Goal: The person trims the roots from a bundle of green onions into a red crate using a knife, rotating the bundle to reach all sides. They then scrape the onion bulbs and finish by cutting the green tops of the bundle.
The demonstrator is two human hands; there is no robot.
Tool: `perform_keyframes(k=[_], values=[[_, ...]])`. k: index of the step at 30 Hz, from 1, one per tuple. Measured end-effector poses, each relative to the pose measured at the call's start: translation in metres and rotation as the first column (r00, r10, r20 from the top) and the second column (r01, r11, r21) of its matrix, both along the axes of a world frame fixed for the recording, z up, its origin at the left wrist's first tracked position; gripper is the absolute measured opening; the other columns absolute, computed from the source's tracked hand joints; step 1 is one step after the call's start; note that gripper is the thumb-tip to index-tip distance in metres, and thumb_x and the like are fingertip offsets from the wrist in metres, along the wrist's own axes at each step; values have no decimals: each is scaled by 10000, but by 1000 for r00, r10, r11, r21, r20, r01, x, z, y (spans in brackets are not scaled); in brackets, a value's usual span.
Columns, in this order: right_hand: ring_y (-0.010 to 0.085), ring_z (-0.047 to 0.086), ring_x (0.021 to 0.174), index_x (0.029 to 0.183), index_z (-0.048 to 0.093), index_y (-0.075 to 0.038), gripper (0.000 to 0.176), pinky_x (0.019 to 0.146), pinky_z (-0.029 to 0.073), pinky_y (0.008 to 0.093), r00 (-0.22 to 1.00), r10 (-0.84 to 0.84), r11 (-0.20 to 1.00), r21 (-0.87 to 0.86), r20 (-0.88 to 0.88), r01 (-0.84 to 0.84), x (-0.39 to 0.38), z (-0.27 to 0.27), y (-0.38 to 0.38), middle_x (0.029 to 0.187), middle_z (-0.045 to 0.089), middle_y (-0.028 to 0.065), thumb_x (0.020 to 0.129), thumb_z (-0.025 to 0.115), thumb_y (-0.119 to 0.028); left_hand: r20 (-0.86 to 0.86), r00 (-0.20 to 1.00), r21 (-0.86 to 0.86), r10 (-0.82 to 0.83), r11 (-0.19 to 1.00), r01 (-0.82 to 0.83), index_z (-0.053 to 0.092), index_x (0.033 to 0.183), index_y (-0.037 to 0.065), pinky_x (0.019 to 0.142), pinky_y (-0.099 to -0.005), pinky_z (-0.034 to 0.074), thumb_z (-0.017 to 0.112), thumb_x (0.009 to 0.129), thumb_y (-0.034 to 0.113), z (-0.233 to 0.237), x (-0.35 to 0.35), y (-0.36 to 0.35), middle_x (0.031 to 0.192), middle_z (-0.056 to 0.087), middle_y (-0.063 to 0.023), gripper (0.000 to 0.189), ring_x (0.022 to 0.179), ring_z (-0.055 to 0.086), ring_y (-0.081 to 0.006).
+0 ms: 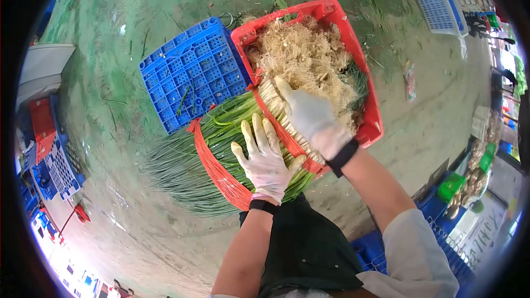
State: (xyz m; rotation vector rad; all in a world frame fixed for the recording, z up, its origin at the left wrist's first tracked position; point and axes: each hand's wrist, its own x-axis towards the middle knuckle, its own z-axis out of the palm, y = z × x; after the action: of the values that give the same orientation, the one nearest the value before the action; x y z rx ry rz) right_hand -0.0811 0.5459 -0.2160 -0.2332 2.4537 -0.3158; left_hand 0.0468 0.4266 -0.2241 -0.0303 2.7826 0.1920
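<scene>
A large bundle of green onions (226,127) lies with its white stems and roots over a red crate (372,99) and its green leaves toward the left. Two red bands (215,168) wrap the bundle. My left hand (265,157), in a whitish glove, rests flat on the leaves between the bands, fingers spread. Over the white stems by the upper band is my right hand (309,111), also gloved; its thumb side points up, and the other fingers are hidden beneath the hand. Tangled pale roots (303,49) fill the crate.
An upturned blue crate (193,72) touches the red crate's left side. A white basket (436,0) stands at the upper right, with a crumpled wrapper (409,80) on the floor below it. Stacked crates (55,154) are at the far left, a green box (451,186) at the right.
</scene>
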Motion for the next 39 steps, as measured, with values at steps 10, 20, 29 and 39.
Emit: perform_keyframes(k=[10,20,29,39], values=[[366,740,840,1491,471,-281,436,713,578,500,940,28,1000,13,-341,-25,6,-31,27,979,747,138,1061,397,-263,-2,1000,28,14,1000,-14,343,1588,11,1179,-676,195,642,698,846,-5,4,-2,1710,198,-159,1256,1568,201,-387],[402,716,966,1573,336,-193,509,812,550,538,982,180,982,70,-65,-175,-34,25,19,1051,728,205,1066,372,-212,31,999,21,20,1000,-21,342,1599,32,1186,-682,179,620,718,860,-4,2,-1,1716,177,-154,1241,1583,144,-382],[398,707,1026,1617,345,-228,679,871,547,489,937,336,935,84,94,-344,-51,-69,-5,1146,717,233,958,434,-92,-49,997,36,53,998,-51,360,1586,37,1174,-675,199,674,647,852,-9,5,0,1688,259,-150,1282,1558,237,-367],[418,712,863,1598,333,-252,625,776,543,537,981,134,990,32,139,-140,25,11,54,972,734,201,993,488,-228,-24,999,6,47,999,-47,395,1577,56,1182,-652,220,632,672,870,-4,-1,-1,1688,276,-116,1241,1562,234,-343]])
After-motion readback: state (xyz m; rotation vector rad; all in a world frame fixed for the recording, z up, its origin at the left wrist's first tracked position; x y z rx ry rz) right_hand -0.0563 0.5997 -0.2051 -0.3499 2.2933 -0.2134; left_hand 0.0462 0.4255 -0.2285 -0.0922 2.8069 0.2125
